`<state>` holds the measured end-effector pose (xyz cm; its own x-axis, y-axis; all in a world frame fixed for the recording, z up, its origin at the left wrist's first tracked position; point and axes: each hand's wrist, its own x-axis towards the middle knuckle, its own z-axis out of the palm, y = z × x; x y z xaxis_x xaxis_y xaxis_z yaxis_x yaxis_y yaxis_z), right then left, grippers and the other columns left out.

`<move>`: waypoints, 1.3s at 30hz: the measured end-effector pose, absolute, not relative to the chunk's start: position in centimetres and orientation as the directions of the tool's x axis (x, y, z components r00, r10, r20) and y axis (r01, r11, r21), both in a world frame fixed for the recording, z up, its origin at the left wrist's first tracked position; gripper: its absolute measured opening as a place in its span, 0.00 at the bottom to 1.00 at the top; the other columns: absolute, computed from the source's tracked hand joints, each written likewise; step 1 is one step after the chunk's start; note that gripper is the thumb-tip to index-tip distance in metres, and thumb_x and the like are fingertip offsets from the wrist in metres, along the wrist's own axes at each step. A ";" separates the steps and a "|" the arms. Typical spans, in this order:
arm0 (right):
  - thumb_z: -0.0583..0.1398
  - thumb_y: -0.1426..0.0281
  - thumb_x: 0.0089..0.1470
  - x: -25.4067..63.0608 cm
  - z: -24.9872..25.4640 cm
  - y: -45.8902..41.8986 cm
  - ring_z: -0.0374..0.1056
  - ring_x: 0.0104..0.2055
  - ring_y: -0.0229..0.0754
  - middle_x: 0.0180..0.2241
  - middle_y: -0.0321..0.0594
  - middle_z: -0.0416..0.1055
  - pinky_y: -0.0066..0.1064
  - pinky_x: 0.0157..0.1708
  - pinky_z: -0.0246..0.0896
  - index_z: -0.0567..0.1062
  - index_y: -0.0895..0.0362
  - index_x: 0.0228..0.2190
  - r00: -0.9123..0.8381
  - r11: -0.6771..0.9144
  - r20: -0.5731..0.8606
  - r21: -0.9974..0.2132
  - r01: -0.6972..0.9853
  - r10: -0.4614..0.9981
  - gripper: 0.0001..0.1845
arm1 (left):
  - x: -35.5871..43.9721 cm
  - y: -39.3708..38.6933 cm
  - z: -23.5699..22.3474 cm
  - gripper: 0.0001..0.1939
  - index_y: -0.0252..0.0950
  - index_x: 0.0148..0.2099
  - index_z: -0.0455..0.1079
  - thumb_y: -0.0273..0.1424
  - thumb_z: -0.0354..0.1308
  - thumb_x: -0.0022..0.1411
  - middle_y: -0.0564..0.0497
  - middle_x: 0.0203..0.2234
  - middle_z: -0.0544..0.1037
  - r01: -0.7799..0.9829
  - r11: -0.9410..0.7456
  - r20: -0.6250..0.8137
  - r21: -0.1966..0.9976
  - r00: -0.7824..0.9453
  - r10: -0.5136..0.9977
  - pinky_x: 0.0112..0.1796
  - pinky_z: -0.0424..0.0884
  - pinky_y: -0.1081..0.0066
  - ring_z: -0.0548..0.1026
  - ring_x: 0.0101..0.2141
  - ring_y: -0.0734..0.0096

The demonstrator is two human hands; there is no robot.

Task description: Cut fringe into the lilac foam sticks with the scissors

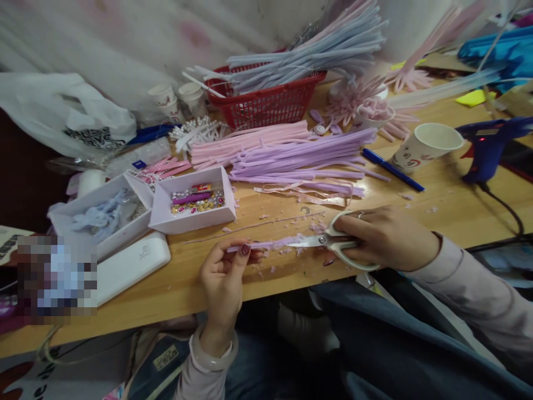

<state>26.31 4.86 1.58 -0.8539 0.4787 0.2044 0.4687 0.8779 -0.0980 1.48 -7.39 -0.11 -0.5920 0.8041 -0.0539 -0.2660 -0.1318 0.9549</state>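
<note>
Between thumb and fingers, my left hand point(227, 269) pinches a lilac pipe cleaner point(270, 244) that points right, over the table's front part. My right hand point(385, 236) grips white-handled scissors point(345, 244), their blades meeting the pipe cleaner's right part. Whether the blades are fully closed is hard to tell. Lilac fluff clippings point(318, 226) lie scattered around the blades. Just beyond, a thin trimmed stem point(254, 226) rests on the wood. Farther back lies a bundle of lilac pipe cleaners point(300, 155), with pink pipe cleaners point(250, 143) behind it.
A white box of beads point(194, 216) and a box with pale blue pieces point(100, 216) stand left, near a white power bank point(133, 264). At the back is a red basket point(270, 103). A paper cup point(428, 147), blue pen point(393, 169) and glue gun point(487, 147) are right.
</note>
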 end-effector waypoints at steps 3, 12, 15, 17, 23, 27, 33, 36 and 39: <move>0.53 0.60 0.57 26.1 2.7 4.9 0.64 0.24 0.42 0.23 0.40 0.69 0.33 0.25 0.49 0.68 0.55 0.29 -0.825 0.849 0.203 -0.084 0.522 0.528 0.12 | 1.6 -7.2 -0.2 0.14 0.34 0.31 0.74 0.36 0.72 0.47 0.53 0.21 0.80 -0.275 -0.105 -0.089 0.956 -0.611 0.786 0.24 0.78 0.76 0.79 0.20 0.71; 0.56 0.64 0.53 24.7 3.3 5.0 0.66 0.31 0.46 0.29 0.44 0.71 0.35 0.31 0.58 0.68 0.56 0.30 -0.873 0.895 0.215 -0.011 0.446 0.438 0.08 | 1.6 -7.3 -0.5 0.15 0.34 0.29 0.69 0.36 0.71 0.49 0.52 0.20 0.81 -0.282 -0.102 -0.085 0.954 -0.581 0.810 0.23 0.78 0.73 0.79 0.20 0.69; 0.57 0.62 0.53 24.4 3.1 5.1 0.66 0.30 0.46 0.28 0.44 0.70 0.35 0.31 0.57 0.68 0.57 0.30 -0.880 0.904 0.238 0.020 0.428 0.411 0.10 | 1.5 -7.4 -0.4 0.15 0.34 0.29 0.70 0.36 0.72 0.48 0.53 0.20 0.80 -0.314 -0.108 -0.095 0.943 -0.566 0.819 0.24 0.77 0.76 0.79 0.20 0.72; 0.57 0.62 0.53 24.3 3.1 5.2 0.66 0.30 0.45 0.28 0.44 0.71 0.34 0.30 0.57 0.68 0.57 0.31 -0.882 0.903 0.230 0.022 0.428 0.412 0.10 | 1.5 -7.4 -0.2 0.15 0.34 0.28 0.71 0.35 0.73 0.46 0.53 0.19 0.80 -0.349 -0.113 -0.110 0.930 -0.559 0.822 0.24 0.76 0.79 0.78 0.19 0.75; 0.55 0.62 0.55 24.7 2.9 5.7 0.66 0.27 0.43 0.27 0.42 0.70 0.33 0.28 0.55 0.67 0.57 0.29 -0.886 0.901 0.187 0.015 0.434 0.424 0.10 | 1.2 -7.4 0.0 0.15 0.34 0.26 0.72 0.35 0.74 0.44 0.53 0.17 0.79 -0.435 -0.125 -0.135 0.892 -0.519 0.844 0.23 0.73 0.82 0.76 0.18 0.78; 0.55 0.60 0.56 24.9 2.8 5.8 0.66 0.27 0.43 0.26 0.42 0.71 0.33 0.28 0.52 0.68 0.56 0.30 -0.887 0.892 0.111 0.018 0.452 0.447 0.12 | 1.2 -7.4 0.1 0.14 0.34 0.26 0.72 0.35 0.74 0.45 0.53 0.17 0.79 -0.443 -0.114 -0.137 0.889 -0.495 0.858 0.23 0.74 0.81 0.76 0.18 0.77; 0.53 0.58 0.57 24.5 2.5 5.6 0.66 0.27 0.42 0.28 0.44 0.74 0.32 0.28 0.50 0.70 0.57 0.33 -0.896 0.897 0.073 0.036 0.441 0.438 0.15 | 1.1 -7.3 0.5 0.15 0.35 0.25 0.72 0.36 0.74 0.43 0.54 0.16 0.78 -0.439 -0.100 -0.149 0.893 -0.496 0.855 0.20 0.74 0.78 0.76 0.16 0.74; 0.54 0.58 0.55 24.5 2.0 5.5 0.65 0.25 0.42 0.27 0.43 0.73 0.32 0.27 0.48 0.70 0.57 0.32 -0.893 0.896 0.114 0.033 0.442 0.436 0.14 | 1.0 -7.3 0.5 0.15 0.35 0.25 0.72 0.36 0.75 0.42 0.55 0.15 0.78 -0.464 -0.106 -0.156 0.879 -0.492 0.856 0.20 0.74 0.80 0.76 0.17 0.75; 0.54 0.59 0.54 24.7 1.7 5.4 0.64 0.24 0.41 0.24 0.40 0.72 0.32 0.26 0.46 0.69 0.56 0.31 -0.890 0.900 0.146 -0.004 0.436 0.432 0.13 | 1.0 -7.4 0.4 0.14 0.35 0.26 0.73 0.35 0.75 0.42 0.55 0.16 0.78 -0.488 -0.107 -0.172 0.866 -0.493 0.853 0.21 0.73 0.82 0.75 0.17 0.78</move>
<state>24.67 5.42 1.71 -0.8900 0.4319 0.1463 0.4360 0.8999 -0.0042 0.95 -7.37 0.41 -0.4930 0.8528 -0.1721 -0.4878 -0.1072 0.8663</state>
